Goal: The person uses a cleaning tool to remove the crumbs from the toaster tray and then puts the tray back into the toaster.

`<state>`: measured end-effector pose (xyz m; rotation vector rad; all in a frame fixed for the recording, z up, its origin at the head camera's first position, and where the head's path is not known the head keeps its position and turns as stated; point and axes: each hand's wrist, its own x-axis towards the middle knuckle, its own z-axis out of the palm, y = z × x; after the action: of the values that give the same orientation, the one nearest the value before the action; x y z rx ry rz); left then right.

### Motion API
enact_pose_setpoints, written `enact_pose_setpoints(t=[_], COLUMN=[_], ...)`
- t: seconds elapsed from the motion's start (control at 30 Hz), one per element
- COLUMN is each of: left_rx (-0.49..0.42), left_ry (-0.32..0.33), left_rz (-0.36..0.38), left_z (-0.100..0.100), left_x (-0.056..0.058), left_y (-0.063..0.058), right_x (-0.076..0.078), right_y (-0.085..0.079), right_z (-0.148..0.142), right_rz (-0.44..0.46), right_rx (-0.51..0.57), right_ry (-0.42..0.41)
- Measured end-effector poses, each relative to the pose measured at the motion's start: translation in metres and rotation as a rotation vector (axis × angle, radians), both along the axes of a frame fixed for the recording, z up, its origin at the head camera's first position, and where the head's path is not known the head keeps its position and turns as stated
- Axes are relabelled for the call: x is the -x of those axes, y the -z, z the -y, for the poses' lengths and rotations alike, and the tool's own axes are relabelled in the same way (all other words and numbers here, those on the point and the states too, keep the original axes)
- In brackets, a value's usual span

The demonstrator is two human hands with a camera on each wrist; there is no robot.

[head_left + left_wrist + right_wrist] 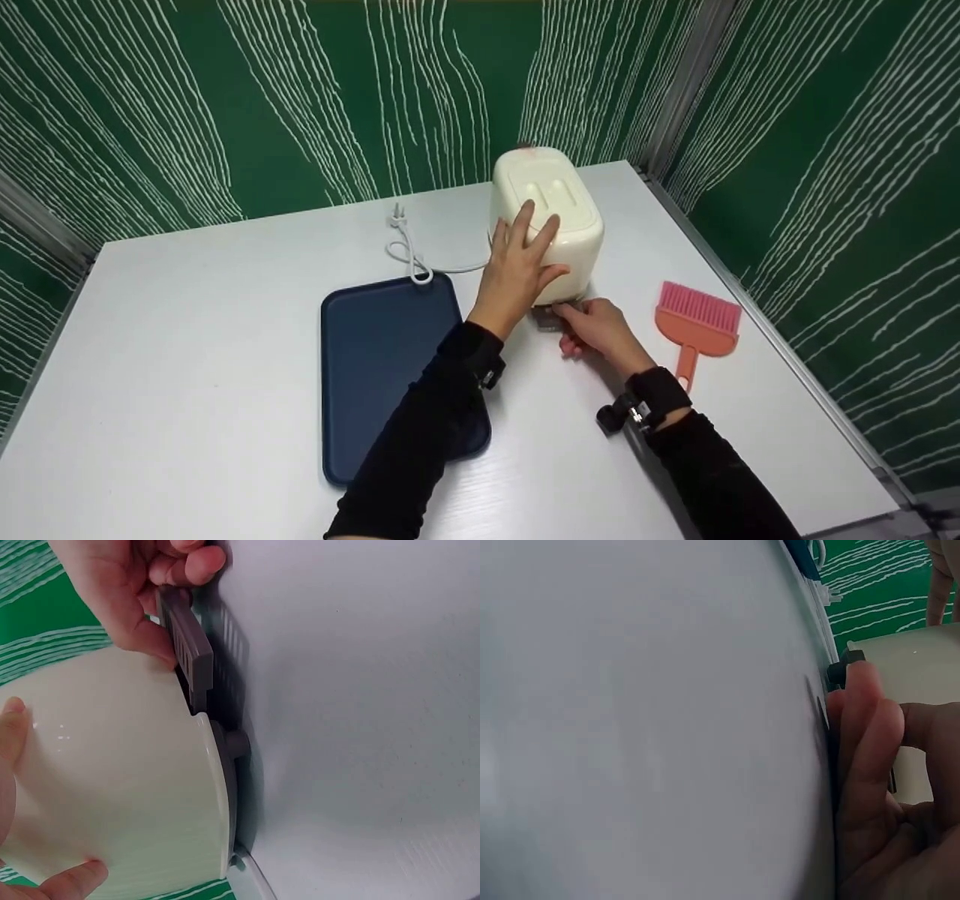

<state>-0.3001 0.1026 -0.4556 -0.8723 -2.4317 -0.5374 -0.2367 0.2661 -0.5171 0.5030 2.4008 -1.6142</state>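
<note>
A cream toaster (583,251) with a lid on top stands towards the back right of the table. My left hand (511,274) rests on it with fingers spread over the lid and near side. At the toaster's lower front edge, my right hand (602,330) pinches a grey slotted crumb tray (193,649) between thumb and fingers. Part of this tray sticks out beyond the base in the left wrist view; its inner part is hidden under the toaster. Curled fingers (866,735) of the right hand cover most of the tray in the right wrist view.
A dark blue tray (379,360) lies left of the toaster, partly under my left sleeve. The toaster's white cord and plug (397,218) lie behind it. An orange brush with pink bristles (697,319) lies at the right, near the table's edge. Green patterned walls enclose the table.
</note>
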Motion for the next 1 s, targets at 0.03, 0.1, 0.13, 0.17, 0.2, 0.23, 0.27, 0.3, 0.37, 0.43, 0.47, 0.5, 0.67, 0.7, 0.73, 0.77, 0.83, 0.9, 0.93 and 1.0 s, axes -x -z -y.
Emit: enact_pose_setpoints(t=[0.03,0.1,0.13,0.17,0.2,0.23,0.27,0.3,0.37,0.43,0.47,0.5,0.67,0.7,0.73,0.77,0.83,0.9,0.93,1.0], left_rx=[0.004,0.015,0.017,0.02,0.018,0.018,0.018,0.014,0.011,0.008,0.008,0.008,0.003,0.004,0.005,0.005,0.01,0.01,0.009,0.006], left_ry=[-0.001,-0.007,-0.009,-0.01,-0.009,-0.009,-0.009,-0.007,-0.005,-0.002,0.0,0.001,0.004,0.005,0.006,0.007,0.007,0.008,0.008,0.004], left_rz=[0.001,0.001,0.001,-0.002,-0.001,-0.002,-0.004,-0.003,-0.001,0.003,0.004,0.006,0.003,-0.001,-0.006,-0.009,-0.016,-0.013,-0.009,0.004], left_z=[0.0,0.001,0.001,0.001,0.001,0.001,0.001,0.001,0.001,0.001,0.001,0.001,0.001,0.001,0.001,0.0,0.0,0.0,-0.001,-0.001], left_x=[0.0,0.0,0.0,0.0,0.0,0.0,0.001,0.001,0.001,0.001,0.001,0.001,0.001,0.001,0.001,0.001,0.001,0.002,0.002,0.001], left_y=[0.0,0.0,-0.001,-0.001,-0.001,-0.001,-0.001,-0.001,0.0,0.0,0.0,0.0,-0.001,-0.001,-0.001,-0.001,-0.001,-0.001,-0.001,0.0], right_x=[0.0,0.0,-0.001,-0.001,-0.001,-0.001,-0.001,-0.001,-0.001,-0.001,-0.001,-0.001,0.0,0.0,0.001,0.001,0.001,0.002,0.001,0.001], right_y=[0.0,0.0,-0.001,-0.001,-0.002,-0.003,-0.003,-0.004,-0.005,-0.005,-0.006,-0.006,-0.006,-0.006,-0.006,-0.005,-0.004,-0.004,-0.003,-0.003], right_z=[0.0,0.0,0.001,0.001,0.001,0.002,0.003,0.003,0.005,0.005,0.005,0.005,0.0,-0.001,-0.002,-0.003,-0.005,-0.006,-0.006,-0.006], right_rz=[-0.01,-0.033,-0.046,-0.06,-0.076,-0.089,-0.106,-0.123,-0.143,-0.145,-0.139,-0.13,-0.053,-0.037,-0.02,-0.007,0.014,0.02,0.022,0.02], right_rx=[-0.041,-0.127,-0.168,-0.209,-0.242,-0.269,-0.292,-0.305,-0.307,-0.26,-0.22,-0.17,0.146,0.197,0.235,0.262,0.284,0.285,0.28,0.266], right_ry=[0.001,0.006,0.008,0.016,0.024,0.035,0.041,0.039,0.042,0.047,0.051,0.053,0.1,0.103,0.109,0.106,0.093,0.079,0.076,0.073])
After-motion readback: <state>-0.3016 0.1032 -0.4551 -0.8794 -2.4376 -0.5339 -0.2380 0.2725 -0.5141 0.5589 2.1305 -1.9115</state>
